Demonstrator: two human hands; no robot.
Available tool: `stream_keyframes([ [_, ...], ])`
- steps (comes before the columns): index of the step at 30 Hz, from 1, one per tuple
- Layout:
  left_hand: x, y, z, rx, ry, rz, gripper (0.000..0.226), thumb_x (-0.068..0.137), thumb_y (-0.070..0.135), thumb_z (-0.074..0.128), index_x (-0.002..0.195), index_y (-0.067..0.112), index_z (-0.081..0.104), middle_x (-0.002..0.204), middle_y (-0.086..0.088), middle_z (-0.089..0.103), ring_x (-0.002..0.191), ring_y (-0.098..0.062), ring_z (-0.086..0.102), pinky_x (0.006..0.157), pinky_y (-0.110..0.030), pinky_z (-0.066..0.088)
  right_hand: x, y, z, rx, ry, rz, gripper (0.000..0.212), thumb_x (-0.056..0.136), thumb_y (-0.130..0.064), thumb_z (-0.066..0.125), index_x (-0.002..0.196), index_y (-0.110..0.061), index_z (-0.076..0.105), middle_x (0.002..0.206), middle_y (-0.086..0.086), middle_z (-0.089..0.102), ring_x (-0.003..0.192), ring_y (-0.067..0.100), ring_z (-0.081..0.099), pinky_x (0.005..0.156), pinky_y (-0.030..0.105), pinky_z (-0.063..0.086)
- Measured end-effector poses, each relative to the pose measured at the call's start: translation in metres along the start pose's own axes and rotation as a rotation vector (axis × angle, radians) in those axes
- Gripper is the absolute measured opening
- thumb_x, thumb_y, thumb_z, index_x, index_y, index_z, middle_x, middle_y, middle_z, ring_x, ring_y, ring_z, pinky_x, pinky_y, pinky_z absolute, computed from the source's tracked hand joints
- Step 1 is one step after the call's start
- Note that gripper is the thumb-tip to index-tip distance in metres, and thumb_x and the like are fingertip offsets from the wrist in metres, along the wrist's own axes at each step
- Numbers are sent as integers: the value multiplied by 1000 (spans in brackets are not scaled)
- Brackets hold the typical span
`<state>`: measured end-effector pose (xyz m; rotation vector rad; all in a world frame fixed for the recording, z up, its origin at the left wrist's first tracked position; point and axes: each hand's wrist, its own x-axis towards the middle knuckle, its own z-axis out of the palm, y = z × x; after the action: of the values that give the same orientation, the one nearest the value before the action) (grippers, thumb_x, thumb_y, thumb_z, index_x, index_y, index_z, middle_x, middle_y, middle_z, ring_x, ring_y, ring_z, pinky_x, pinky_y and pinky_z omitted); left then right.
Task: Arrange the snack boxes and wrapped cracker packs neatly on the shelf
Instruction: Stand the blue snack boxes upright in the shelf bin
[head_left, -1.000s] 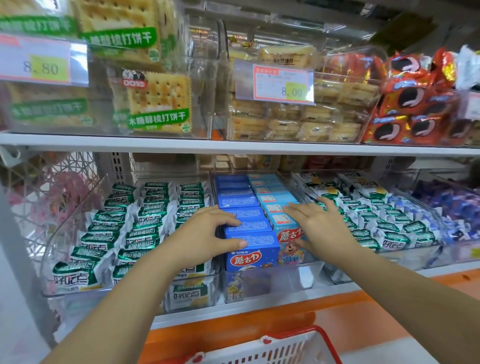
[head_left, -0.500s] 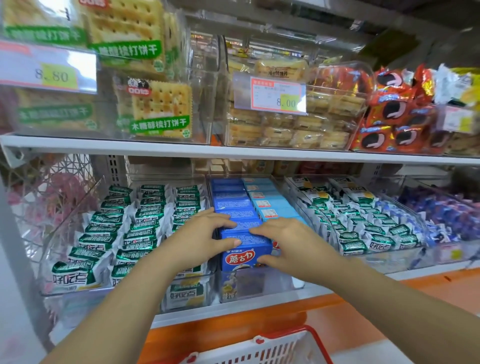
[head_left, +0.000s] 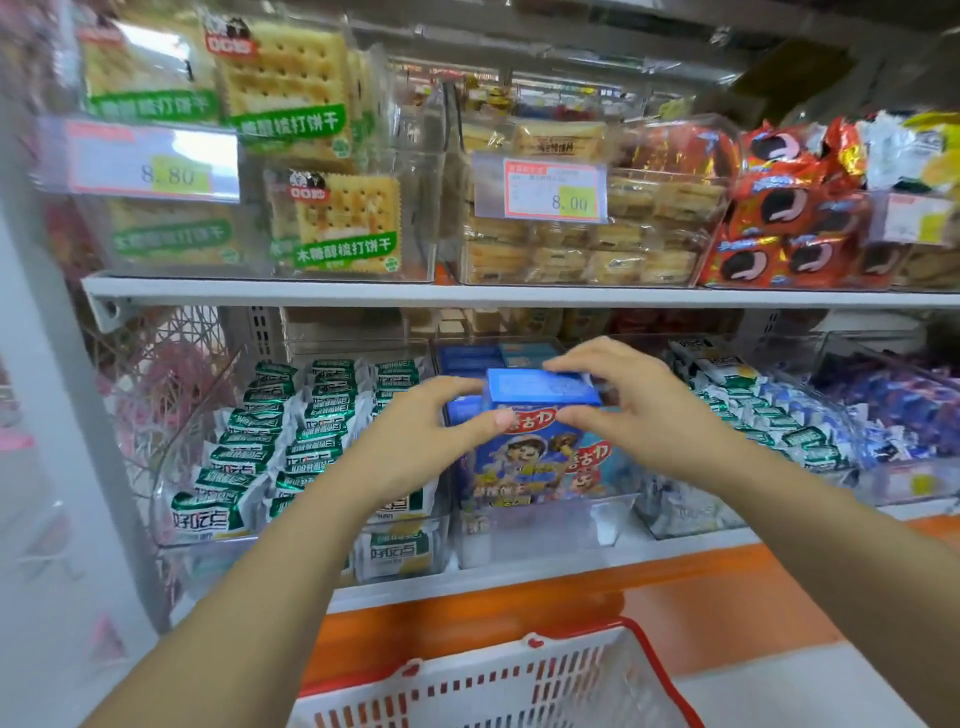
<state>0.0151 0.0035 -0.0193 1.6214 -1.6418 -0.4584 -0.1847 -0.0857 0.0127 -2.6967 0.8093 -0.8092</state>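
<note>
A blue snack box (head_left: 535, 447) with a cartoon figure on its front is raised upright above the clear middle bin (head_left: 545, 525) on the lower shelf. My left hand (head_left: 421, 436) pinches its top left edge between thumb and fingers. My right hand (head_left: 639, 400) grips its top right edge the same way. More blue boxes (head_left: 467, 358) stand in rows behind it in the bin. Green-and-white wrapped cracker packs (head_left: 280, 441) fill the bin to the left. Similar wrapped packs (head_left: 753, 410) fill the bin to the right.
The upper shelf (head_left: 519, 296) holds clear bins of cracker packs (head_left: 337, 223), pale biscuits (head_left: 587, 249) and red cookie packs (head_left: 779, 228), with price tags in front. A red-rimmed white basket (head_left: 498, 680) sits below me. Purple-wrapped packs (head_left: 893, 395) lie at far right.
Both hands moved from lying on the rows of boxes to gripping the front blue box, which has come up out of the bin. The camera has moved closer.
</note>
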Motion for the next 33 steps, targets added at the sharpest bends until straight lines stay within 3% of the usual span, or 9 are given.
stream_keyframes([
  [5,-17,33,0,-27,-25,67,40,80,39,70,116,38,54,109,27,60,96,20,52,71,1,40,-36,-10,-25,318,154,59,36,84,-11,68,112,-33,59,109,-20,53,104,-5,53,86,15,49],
  [8,-31,43,6,-29,-58,70,38,82,31,71,114,38,53,110,24,62,100,12,57,78,-7,45,-65,-10,-30,502,230,116,39,85,-9,66,104,-42,56,115,-16,55,106,-8,55,86,17,52],
  [12,-51,48,18,-8,-13,90,35,83,22,72,107,40,55,106,21,65,98,4,60,90,-27,49,-89,-15,-32,658,219,190,47,81,-4,69,106,-41,56,115,-17,56,106,-6,57,78,20,56],
  [17,-82,41,32,-159,44,30,36,82,15,71,107,36,58,109,23,65,106,-1,59,97,-30,44,-113,-20,-29,812,116,209,51,74,7,71,107,-30,57,113,-11,62,101,0,62,74,16,53],
  [20,-93,34,39,-244,32,-42,38,83,21,71,114,36,57,112,20,66,107,-3,60,95,-34,46,-124,-20,-27,801,93,245,40,77,2,71,102,-27,59,104,-7,66,84,6,68,68,19,53],
  [24,-96,32,49,-405,19,-119,55,76,44,72,127,31,55,122,0,63,101,-18,66,88,-49,53,-124,-18,-22,840,227,328,25,75,-19,72,97,-22,62,89,1,66,69,10,67,58,18,50],
  [26,-94,32,55,-444,7,-140,47,81,44,69,124,30,57,119,3,66,104,-16,65,91,-46,52,-121,-13,-18,813,239,367,27,73,-36,66,98,-28,62,84,3,67,71,13,68,62,22,53],
  [28,-92,32,58,-464,-24,-196,43,81,49,68,119,30,61,114,7,69,105,-12,65,94,-37,50,-118,-8,-17,759,190,366,16,85,-34,58,100,-36,61,76,-4,70,67,9,68,66,23,55],
  [33,-89,42,69,-766,-201,-535,29,82,35,57,101,17,69,84,0,74,66,-9,68,59,-21,54,-113,3,-11,721,96,388,14,94,-25,53,99,-32,65,69,-3,70,59,6,62,60,17,50],
])
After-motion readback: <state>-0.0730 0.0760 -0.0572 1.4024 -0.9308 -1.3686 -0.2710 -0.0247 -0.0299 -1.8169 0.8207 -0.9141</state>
